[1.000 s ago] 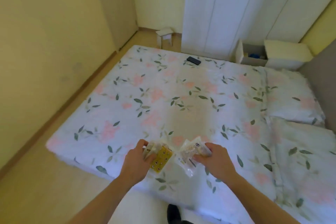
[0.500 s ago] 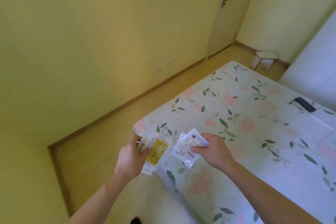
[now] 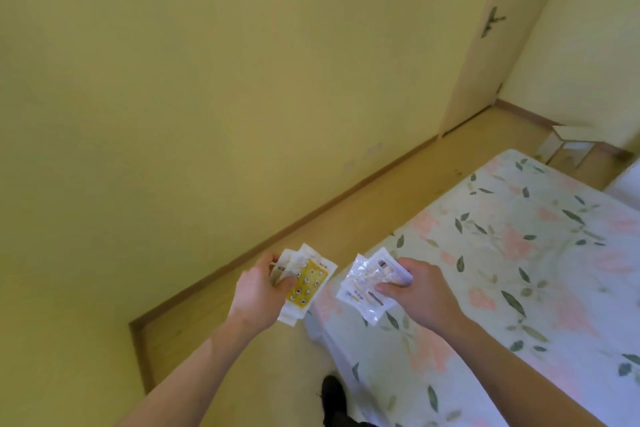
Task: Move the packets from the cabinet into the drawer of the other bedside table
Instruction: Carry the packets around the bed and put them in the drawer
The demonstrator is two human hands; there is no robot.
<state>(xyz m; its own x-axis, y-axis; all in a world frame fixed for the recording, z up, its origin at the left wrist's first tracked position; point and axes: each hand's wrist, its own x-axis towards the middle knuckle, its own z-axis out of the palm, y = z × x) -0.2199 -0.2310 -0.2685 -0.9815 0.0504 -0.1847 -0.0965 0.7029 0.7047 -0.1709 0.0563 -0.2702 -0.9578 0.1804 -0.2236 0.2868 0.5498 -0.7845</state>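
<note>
A person's two bare forearms reached forward from the bottom of the view, each hand holding packets in the air. The left hand (image 3: pixel 258 291) gripped a small stack of packets (image 3: pixel 304 282), its thumb pressed across the top and its fingers curled beneath; the uppermost one was yellow with rows of small round marks (its printing was too blurred to read). The right hand (image 3: pixel 420 289) pinched a bundle of clear plastic packets (image 3: pixel 365 282) between thumb above and curled fingers below. These carried dark label patches and a blue-and-yellow mark, though no word or brand could be made out.

The left-hand stack hung over the wooden floor (image 3: pixel 242 288), just beside the corner of a bed (image 3: pixel 519 270); the right-hand bundle hung over that corner. The bed wore a pale sheet printed with pink flowers and green leaves. A yellow wall (image 3: pixel 207 80) ran along the left, with a closed door (image 3: pixel 485 45) and its dark handle farther back. What seemed to be a small white stool (image 3: pixel 568 146) stood beyond the bed. A dark shoe (image 3: pixel 332 392) showed at the bottom edge.
</note>
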